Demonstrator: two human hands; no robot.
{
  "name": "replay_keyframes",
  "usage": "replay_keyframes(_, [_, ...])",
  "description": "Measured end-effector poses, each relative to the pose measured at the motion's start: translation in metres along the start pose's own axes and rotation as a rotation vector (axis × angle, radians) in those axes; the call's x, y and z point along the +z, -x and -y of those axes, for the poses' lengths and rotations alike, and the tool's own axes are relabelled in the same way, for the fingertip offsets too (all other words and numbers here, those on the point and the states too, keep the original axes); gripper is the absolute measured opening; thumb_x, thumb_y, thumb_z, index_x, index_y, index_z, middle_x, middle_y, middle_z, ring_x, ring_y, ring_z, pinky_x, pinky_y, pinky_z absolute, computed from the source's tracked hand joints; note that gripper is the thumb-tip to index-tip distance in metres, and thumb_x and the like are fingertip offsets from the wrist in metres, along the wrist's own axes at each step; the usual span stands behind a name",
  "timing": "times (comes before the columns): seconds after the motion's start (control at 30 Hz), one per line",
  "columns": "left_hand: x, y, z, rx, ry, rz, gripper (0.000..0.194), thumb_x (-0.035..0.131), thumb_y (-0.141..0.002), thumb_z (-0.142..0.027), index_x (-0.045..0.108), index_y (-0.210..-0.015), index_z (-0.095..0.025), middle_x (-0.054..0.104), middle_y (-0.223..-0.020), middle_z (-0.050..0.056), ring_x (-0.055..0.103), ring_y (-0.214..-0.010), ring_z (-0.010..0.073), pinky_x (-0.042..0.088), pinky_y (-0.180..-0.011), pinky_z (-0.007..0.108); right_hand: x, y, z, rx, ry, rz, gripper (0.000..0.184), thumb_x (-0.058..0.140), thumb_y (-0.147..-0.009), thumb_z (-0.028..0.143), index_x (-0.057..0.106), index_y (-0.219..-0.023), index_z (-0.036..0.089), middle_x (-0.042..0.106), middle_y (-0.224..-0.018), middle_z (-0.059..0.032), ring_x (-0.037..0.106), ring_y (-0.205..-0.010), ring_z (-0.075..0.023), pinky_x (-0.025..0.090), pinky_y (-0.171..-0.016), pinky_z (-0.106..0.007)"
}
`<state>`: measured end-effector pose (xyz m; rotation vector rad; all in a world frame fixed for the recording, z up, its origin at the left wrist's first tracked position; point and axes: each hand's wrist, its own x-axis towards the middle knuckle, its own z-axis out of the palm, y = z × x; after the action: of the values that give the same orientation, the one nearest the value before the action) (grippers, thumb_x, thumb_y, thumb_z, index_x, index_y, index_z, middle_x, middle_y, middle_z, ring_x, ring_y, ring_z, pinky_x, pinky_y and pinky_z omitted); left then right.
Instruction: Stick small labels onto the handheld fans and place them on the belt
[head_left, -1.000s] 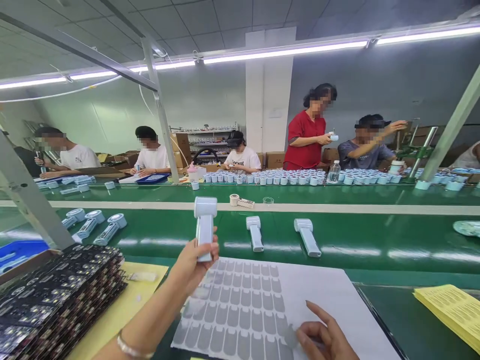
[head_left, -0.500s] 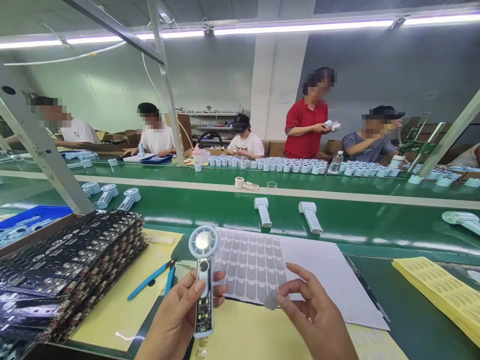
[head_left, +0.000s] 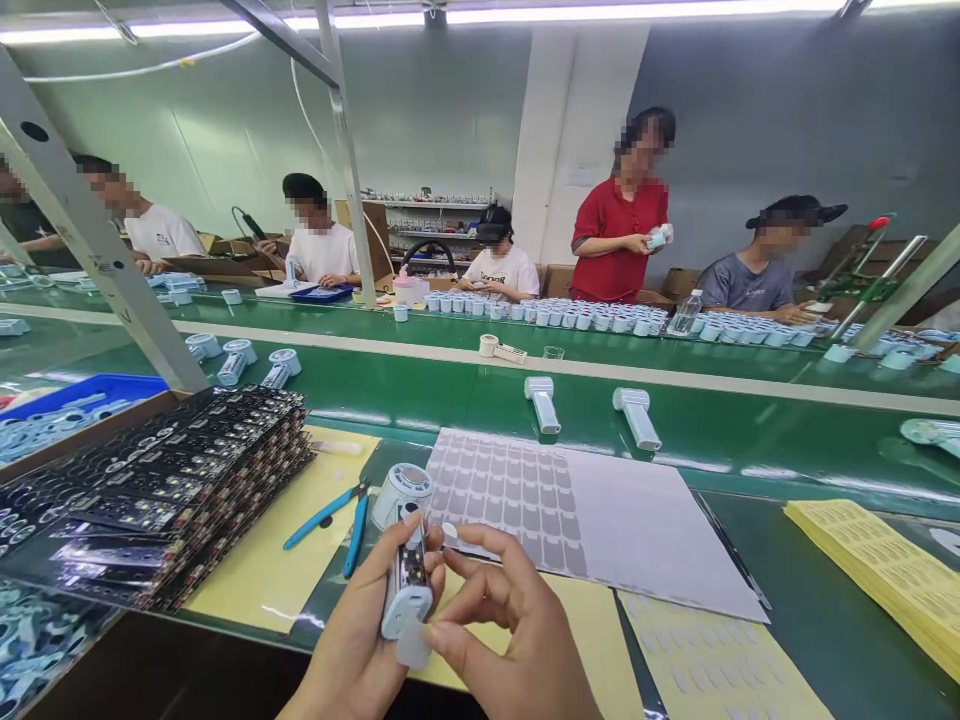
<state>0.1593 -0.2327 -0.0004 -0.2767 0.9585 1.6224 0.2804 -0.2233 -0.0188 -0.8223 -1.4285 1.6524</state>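
My left hand [head_left: 358,625] is wrapped round the handle of a pale blue handheld fan [head_left: 407,492], whose round head points away from me. The handle is open-faced and shows a dark circuit board [head_left: 412,565]. Between thumb and fingertips, my right hand [head_left: 517,625] pinches a small translucent grey sticker [head_left: 413,646] beside the handle's lower end; whether it touches the handle I cannot tell. A small white oval [head_left: 450,530] shows by my right index finger. Just beyond the hands lies a sheet of grey stickers [head_left: 517,497].
Stacked circuit boards [head_left: 187,480] stand at left, near blue-handled cutters [head_left: 358,530]. Fan bodies [head_left: 636,418] lie on the green belt [head_left: 450,385]. Tweezers [head_left: 735,552] and yellow sheets [head_left: 877,570] are at right. Several co-workers sit or stand across the line, behind rows of pale blue cups [head_left: 592,316].
The fan has tilted, its head tipping away and its lower end now towards me. My right hand has moved left with the sticker, from the sheet to the handle's lower end.
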Motion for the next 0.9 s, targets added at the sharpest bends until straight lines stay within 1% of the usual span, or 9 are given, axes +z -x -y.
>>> replay_keyframes(0.13, [0.002,0.0,0.0,-0.047,0.026,0.033,0.016,0.051,-0.092,-0.01,0.06,-0.079,-0.009,0.06,-0.065,0.003,0.058,-0.043,0.0072,0.051,-0.042,0.016,0.007,-0.004,0.002,0.036,-0.033,-0.019,0.053,0.072,-0.063,0.017,0.058,-0.114,0.021,0.072,-0.067,0.0028,0.068,-0.111,-0.0274,0.053,-0.095,-0.04])
replay_keyframes(0.23, [0.002,0.0,0.001,-0.05,0.026,0.063,0.019,0.049,-0.094,-0.012,0.059,-0.078,-0.009,0.059,-0.063,0.003,0.058,-0.043,0.0072,0.051,-0.042,0.015,0.009,-0.006,0.004,0.054,-0.021,-0.041,0.054,0.071,-0.064,0.017,0.059,-0.116,0.022,0.071,-0.067,0.004,0.069,-0.104,-0.025,0.055,-0.09,-0.036])
replay_keyframes(0.3, [0.002,0.0,0.0,-0.045,0.034,0.075,0.02,0.049,-0.094,-0.012,0.058,-0.077,-0.009,0.058,-0.061,0.003,0.058,-0.043,0.0078,0.05,-0.041,0.015,0.01,-0.006,0.005,0.054,-0.018,-0.043,0.055,0.071,-0.065,0.017,0.058,-0.118,0.022,0.071,-0.068,0.0039,0.07,-0.103,-0.0246,0.055,-0.09,-0.036])
replay_keyframes(0.37, [0.002,0.0,-0.002,-0.045,0.049,0.071,0.022,0.048,-0.095,-0.013,0.058,-0.076,-0.009,0.057,-0.06,0.003,0.057,-0.042,0.0083,0.051,-0.04,0.016,0.009,-0.006,0.004,0.05,-0.021,-0.039,0.055,0.071,-0.066,0.017,0.057,-0.119,0.022,0.071,-0.069,0.0037,0.069,-0.104,-0.0249,0.055,-0.091,-0.037])
replay_keyframes(0.5, [0.004,0.003,-0.008,-0.104,0.096,-0.008,0.019,0.047,-0.096,-0.015,0.058,-0.082,-0.008,0.06,-0.063,0.004,0.059,-0.041,0.0082,0.052,-0.041,0.016,0.006,-0.005,0.0,0.005,-0.015,0.012,0.054,0.07,-0.065,0.015,0.056,-0.117,0.022,0.069,-0.068,0.0033,0.064,-0.118,-0.0262,0.053,-0.096,-0.038])
replay_keyframes(0.6, [0.006,0.004,-0.011,-0.138,0.115,-0.043,0.019,0.046,-0.097,-0.017,0.058,-0.085,-0.008,0.06,-0.063,0.004,0.06,-0.04,0.0087,0.053,-0.043,0.016,0.003,-0.004,-0.003,-0.022,0.01,0.045,0.055,0.067,-0.065,0.012,0.056,-0.117,0.022,0.069,-0.067,0.0037,0.062,-0.123,-0.0266,0.052,-0.099,-0.04])
replay_keyframes(0.73, [0.007,0.002,-0.01,-0.147,0.124,-0.049,0.016,0.048,-0.097,-0.017,0.058,-0.088,-0.009,0.061,-0.063,0.004,0.061,-0.041,0.0084,0.054,-0.046,0.015,0.002,-0.004,-0.003,-0.006,0.021,0.036,0.054,0.068,-0.066,0.012,0.056,-0.117,0.022,0.068,-0.067,0.0044,0.063,-0.12,-0.0272,0.051,-0.1,-0.041])
replay_keyframes(0.83, [0.007,0.001,-0.006,-0.126,0.099,-0.024,0.015,0.047,-0.097,-0.017,0.057,-0.087,-0.011,0.061,-0.063,0.004,0.06,-0.042,0.0074,0.053,-0.044,0.015,0.004,-0.006,0.0,0.016,-0.006,0.018,0.052,0.07,-0.067,0.016,0.057,-0.116,0.022,0.068,-0.067,0.0041,0.065,-0.117,-0.0275,0.054,-0.094,-0.039])
replay_keyframes(0.9, [0.006,0.0,-0.004,-0.103,0.063,0.01,0.015,0.048,-0.097,-0.017,0.056,-0.084,-0.013,0.06,-0.061,0.003,0.059,-0.043,0.0076,0.052,-0.042,0.015,0.005,-0.007,0.001,0.029,-0.019,0.004,0.051,0.072,-0.067,0.018,0.058,-0.115,0.023,0.067,-0.067,0.0048,0.068,-0.11,-0.0261,0.055,-0.09,-0.037])
